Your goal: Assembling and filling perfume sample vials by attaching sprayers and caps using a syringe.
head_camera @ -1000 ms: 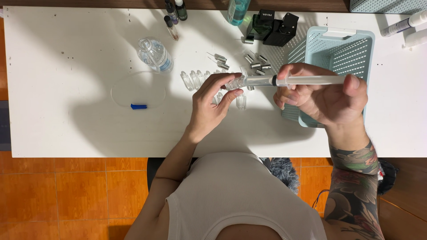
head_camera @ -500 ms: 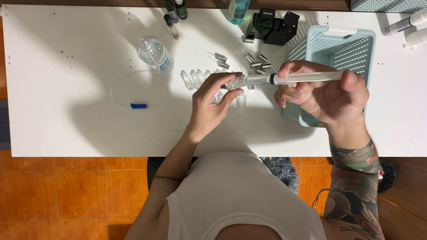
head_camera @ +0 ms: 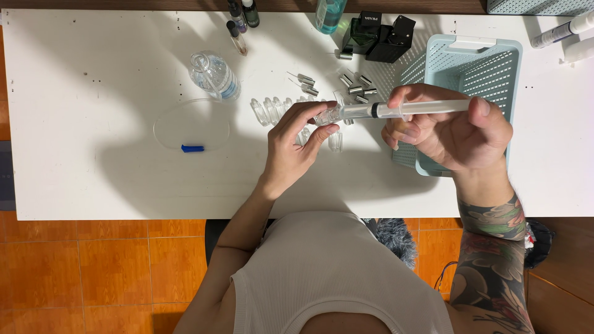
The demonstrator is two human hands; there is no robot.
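Observation:
My right hand (head_camera: 455, 127) grips a clear plastic syringe (head_camera: 402, 109) that lies level above the white table (head_camera: 93, 173), thumb on the end of its plunger. The syringe tip meets the mouth of a small clear glass vial (head_camera: 326, 115), which my left hand (head_camera: 297, 145) pinches between fingers and thumb. A row of more small clear vials (head_camera: 270, 109) lies on the table just left of my left hand, and one vial (head_camera: 335, 141) stands under the syringe.
Silver caps (head_camera: 356, 86) lie behind the vials. A clear water bottle (head_camera: 215, 76) lies at the left, with a thin clear tube and blue clip (head_camera: 192, 148). A pale blue basket (head_camera: 473, 68) stands at the right. Dark boxes (head_camera: 378, 34) and small bottles (head_camera: 242, 15) line the far edge.
The plunger has gone a little further into the syringe. Both hands otherwise hold the same place.

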